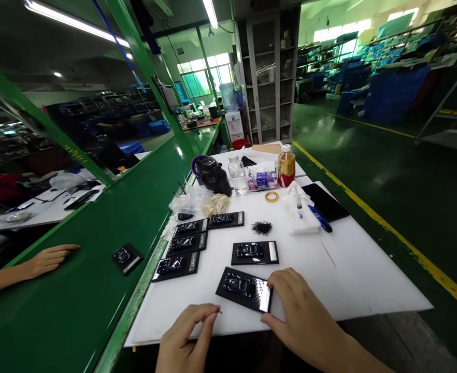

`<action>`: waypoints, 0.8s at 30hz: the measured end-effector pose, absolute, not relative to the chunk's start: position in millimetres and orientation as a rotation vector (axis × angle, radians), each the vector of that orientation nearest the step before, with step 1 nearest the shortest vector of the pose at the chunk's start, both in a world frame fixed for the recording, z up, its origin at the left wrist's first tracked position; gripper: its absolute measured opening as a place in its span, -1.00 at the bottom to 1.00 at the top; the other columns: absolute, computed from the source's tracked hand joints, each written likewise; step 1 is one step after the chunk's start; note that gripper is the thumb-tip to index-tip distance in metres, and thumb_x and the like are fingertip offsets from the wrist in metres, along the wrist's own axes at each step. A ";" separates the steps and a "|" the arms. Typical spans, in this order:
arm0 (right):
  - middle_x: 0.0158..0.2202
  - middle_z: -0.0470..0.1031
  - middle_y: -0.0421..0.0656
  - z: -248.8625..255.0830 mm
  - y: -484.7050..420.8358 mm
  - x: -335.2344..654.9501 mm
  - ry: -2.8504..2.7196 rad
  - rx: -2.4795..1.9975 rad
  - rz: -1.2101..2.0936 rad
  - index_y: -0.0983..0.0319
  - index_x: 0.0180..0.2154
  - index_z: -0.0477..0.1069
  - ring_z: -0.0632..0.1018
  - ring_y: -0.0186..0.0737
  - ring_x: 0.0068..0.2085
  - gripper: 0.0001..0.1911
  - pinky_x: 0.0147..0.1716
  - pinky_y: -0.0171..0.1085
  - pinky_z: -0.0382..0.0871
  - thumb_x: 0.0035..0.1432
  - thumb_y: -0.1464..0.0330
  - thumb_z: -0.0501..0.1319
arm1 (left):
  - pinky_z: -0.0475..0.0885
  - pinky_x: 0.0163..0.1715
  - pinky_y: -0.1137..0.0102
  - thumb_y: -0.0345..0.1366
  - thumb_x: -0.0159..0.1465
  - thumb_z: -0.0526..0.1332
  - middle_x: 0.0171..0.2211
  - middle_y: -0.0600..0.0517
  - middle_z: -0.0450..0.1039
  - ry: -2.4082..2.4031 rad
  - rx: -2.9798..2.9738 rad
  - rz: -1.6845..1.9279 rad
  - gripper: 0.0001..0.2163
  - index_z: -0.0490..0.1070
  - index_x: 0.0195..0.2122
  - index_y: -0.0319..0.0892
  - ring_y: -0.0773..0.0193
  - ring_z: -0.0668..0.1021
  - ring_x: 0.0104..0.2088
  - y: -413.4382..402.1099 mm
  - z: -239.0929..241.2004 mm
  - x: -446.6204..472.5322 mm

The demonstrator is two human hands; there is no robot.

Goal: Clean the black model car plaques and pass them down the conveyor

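Observation:
My right hand point(304, 313) grips the right end of a black patterned display base, with a dark model car point(239, 284) on it. The base lies at an angle near the front edge of the table, and its right end is shiny. To its left, my left hand point(191, 331) is closed in a pinch on a tiny dark sliver point(220, 312), too small to name. Just behind is another model car on a base point(254, 252). Several more, such as one model car on a base point(176, 265), stand at the left. A pile of small black pieces point(261, 227) lies further back.
On the white table point(368, 274) stand a black flask point(216, 177), a clear bottle point(238, 176) and a drink bottle point(286, 167). A syringe point(299, 202), blue cutter point(320, 218) and thin stick point(328, 254) lie right. Another person's hand point(52, 260) rests on the green belt point(96, 290).

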State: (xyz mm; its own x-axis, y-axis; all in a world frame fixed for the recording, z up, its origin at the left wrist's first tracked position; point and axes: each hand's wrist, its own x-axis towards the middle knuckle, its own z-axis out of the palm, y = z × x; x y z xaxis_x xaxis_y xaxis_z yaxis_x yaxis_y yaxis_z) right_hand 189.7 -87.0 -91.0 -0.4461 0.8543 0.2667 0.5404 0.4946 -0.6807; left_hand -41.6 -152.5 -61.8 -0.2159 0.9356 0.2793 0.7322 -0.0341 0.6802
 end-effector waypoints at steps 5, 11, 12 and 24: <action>-0.11 0.42 -0.06 -88.4 -94.8 161.4 -2.213 -1.023 0.722 0.21 -0.08 0.36 0.40 0.04 -0.09 -0.63 -0.07 0.02 0.38 0.02 0.44 0.32 | 0.55 -0.03 0.17 -0.32 0.29 0.23 -0.10 0.04 0.60 1.904 2.134 1.224 -0.88 0.54 -0.22 0.03 0.13 0.58 -0.05 -132.5 -72.1 -41.3; 0.13 0.35 -0.01 -97.9 -99.5 155.2 -2.281 -0.911 0.652 0.20 0.17 0.30 0.36 0.05 0.10 -0.49 0.15 0.00 0.28 0.17 0.41 0.21 | 0.53 -0.02 0.08 -0.37 0.29 0.22 -0.09 0.01 0.58 1.932 2.182 1.162 -0.88 0.52 -0.24 0.00 0.08 0.54 0.01 -135.6 -86.5 -43.2; 0.14 0.36 -0.02 -99.6 -99.4 155.9 -2.293 -0.903 0.656 0.19 0.18 0.29 0.36 0.03 0.10 -0.48 0.17 -0.02 0.27 0.18 0.40 0.20 | 0.53 -0.02 0.08 -0.38 0.29 0.22 -0.09 0.00 0.58 1.934 2.188 1.185 -0.87 0.51 -0.23 0.00 0.08 0.54 0.01 -136.7 -88.6 -42.2; 0.16 0.30 -0.04 -91.6 -96.7 157.9 -2.466 -0.907 0.587 0.11 0.27 0.20 0.31 0.03 0.10 -0.49 0.14 0.03 0.26 0.31 0.30 0.11 | 0.50 0.01 0.15 -0.48 0.27 0.22 -0.08 0.05 0.57 1.870 2.311 1.174 -0.79 0.49 -0.15 -0.03 0.14 0.47 0.09 -135.1 -97.1 -42.5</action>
State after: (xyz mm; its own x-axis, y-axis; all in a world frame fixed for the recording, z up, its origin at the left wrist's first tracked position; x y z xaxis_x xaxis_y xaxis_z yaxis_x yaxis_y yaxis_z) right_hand 157.9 -96.7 -91.6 -0.6854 0.6810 0.2579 0.4916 0.6940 -0.5260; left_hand -42.5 -135.1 -97.1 0.0462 0.8256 0.5623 0.8653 -0.3143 0.3904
